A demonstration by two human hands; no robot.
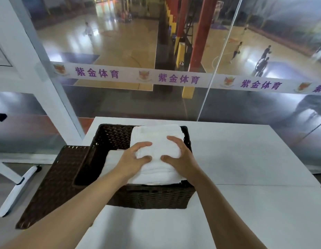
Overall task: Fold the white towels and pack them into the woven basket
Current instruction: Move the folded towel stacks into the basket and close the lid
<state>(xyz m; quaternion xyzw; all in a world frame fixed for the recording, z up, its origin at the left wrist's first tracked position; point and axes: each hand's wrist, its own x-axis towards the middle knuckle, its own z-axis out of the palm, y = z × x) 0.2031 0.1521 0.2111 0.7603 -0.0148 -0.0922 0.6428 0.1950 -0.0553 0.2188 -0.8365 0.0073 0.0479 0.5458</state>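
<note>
Both of my hands clutch a folded white towel: left hand [133, 157] and right hand [181, 155], fingers curled into the cloth, atop the towel stack [156, 169] filling the woven basket [152, 196] on the white table [246, 159]. Beyond, a glass-wall banner [174, 79] reads "紫金体育".

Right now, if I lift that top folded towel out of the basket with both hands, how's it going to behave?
The top folded towel would probably sag: it dents softly under the left hand and right hand. It looks light. Its layers may slip open, since it lies loose on the towel stack.
</note>
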